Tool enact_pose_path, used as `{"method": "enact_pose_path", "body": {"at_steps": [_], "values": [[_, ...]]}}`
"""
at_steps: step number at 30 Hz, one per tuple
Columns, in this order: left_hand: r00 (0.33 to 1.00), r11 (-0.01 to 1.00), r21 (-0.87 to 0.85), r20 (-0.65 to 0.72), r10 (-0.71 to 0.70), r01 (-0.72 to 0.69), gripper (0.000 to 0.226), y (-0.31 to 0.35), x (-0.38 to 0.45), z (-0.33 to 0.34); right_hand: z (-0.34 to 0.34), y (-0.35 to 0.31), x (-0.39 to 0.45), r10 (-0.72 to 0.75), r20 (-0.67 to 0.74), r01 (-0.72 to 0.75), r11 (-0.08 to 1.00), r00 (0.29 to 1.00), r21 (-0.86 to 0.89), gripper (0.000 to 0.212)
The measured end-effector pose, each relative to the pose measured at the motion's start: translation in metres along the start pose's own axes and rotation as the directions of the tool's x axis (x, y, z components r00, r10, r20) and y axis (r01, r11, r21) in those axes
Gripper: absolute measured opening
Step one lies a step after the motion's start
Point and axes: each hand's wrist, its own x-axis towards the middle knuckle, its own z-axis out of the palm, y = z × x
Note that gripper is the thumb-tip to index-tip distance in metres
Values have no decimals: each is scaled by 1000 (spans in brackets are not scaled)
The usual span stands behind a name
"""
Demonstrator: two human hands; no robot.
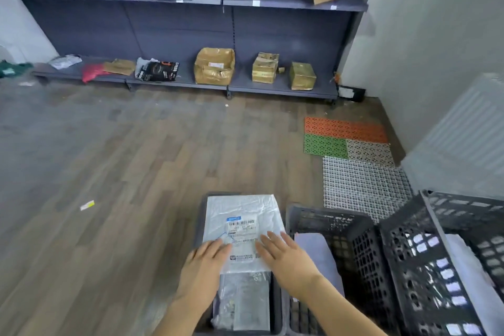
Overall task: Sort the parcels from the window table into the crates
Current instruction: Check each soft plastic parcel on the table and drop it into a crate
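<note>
Both palms flat on the white mailer (pixel 241 229), fingers straight and relaxed, nothing pinched: left hand (pixel 203 262) on its near-left corner, right hand (pixel 283 256) on its near-right edge. Pressing rather than gripping, likely to settle the soft bag level on what lies beneath and keep it from sliding off.

Resting on top of the leftmost crate (pixel 200 215), over a clear-wrapped parcel (pixel 242 303) already inside and showing at the near end. Long axis running near to far, roughly along the crate's length; label (pixel 241 229) face up, print reading upright from the near side. Far end overhanging or lying on the crate's far rim, so apparently not fully sunk inside yet; hard to tell for certain.

Just right, a second dark crate (pixel 327 224) with a pale grey parcel (pixel 319 256); farther right, a third crate (pixel 425 254), tilted. Well beyond, across the wood floor (pixel 136 158), shelving (pixel 191 82) with taped boxes and bags.
</note>
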Motion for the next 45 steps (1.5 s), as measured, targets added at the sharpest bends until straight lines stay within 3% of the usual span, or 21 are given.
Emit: {"method": "enact_pose_path", "body": {"at_steps": [3, 6, 11, 15, 18, 22, 25, 27, 29, 31, 32, 34, 39, 45], "values": [[999, 997, -72, 5, -36, 37, 88, -11, 24, 73, 60, 2, 39, -75, 12, 75, 997, 997, 18, 66], [979, 965, -198, 146, -143, 171, 77, -20, 44, 139, 134, -7, 80, -66, 45, 65, 998, 997, 26, 66], [970, 952, -270, 232, -77, 141, 86, -48, 51, 275, 248, -34, 135, -58, 177, 52, 998, 983, 40, 75], [943, 984, -140, 329, -55, 107, 85, -65, 49, 349, 313, -55, 167, -51, 232, 51, 999, 971, 9, 69], [867, 995, -89, 498, 13, 37, 86, -73, 48, 394, 349, -74, 182, -38, 356, 39, 999, 934, 3, 58], [638, 984, -35, 758, 140, -174, 78, -74, 47, 430, 378, -93, 185, -115, 577, 28, 987, 808, 158, 47], [510, 971, -56, 843, 171, -234, 75, -68, 52, 442, 385, -94, 182, -188, 702, 17, 970, 687, 243, 45], [473, 970, -81, 862, 183, -228, 74, -67, 57, 446, 387, -95, 184, -193, 712, 13, 968, 675, 250, 44], [514, 975, -116, 834, 200, -192, 59, -68, 64, 447, 383, -96, 194, -114, 683, -54, 974, 721, 219, 41], [639, 974, -110, 739, 213, -198, 47, -70, 73, 452, 390, -97, 207, 27, 620, -151, 977, 784, 149, 51], [701, 976, -80, 684, 202, -202, 54, -72, 79, 456, 393, -97, 215, 75, 588, -181, 976, 805, 122, 64], [758, 983, 9, 638, 135, -182, 84, -76, 87, 466, 403, -97, 229, 141, 557, -216, 974, 819, 72, 92], [725, 920, 265, 688, 29, -289, 121, -75, 104, 496, 429, -96, 254, 229, 549, -254, 967, 804, -31, 95], [721, 912, 295, 693, 2, -286, 110, -78, 114, 540, 472, -99, 276, 286, 590, -329, 944, 755, -37, 93]]}}
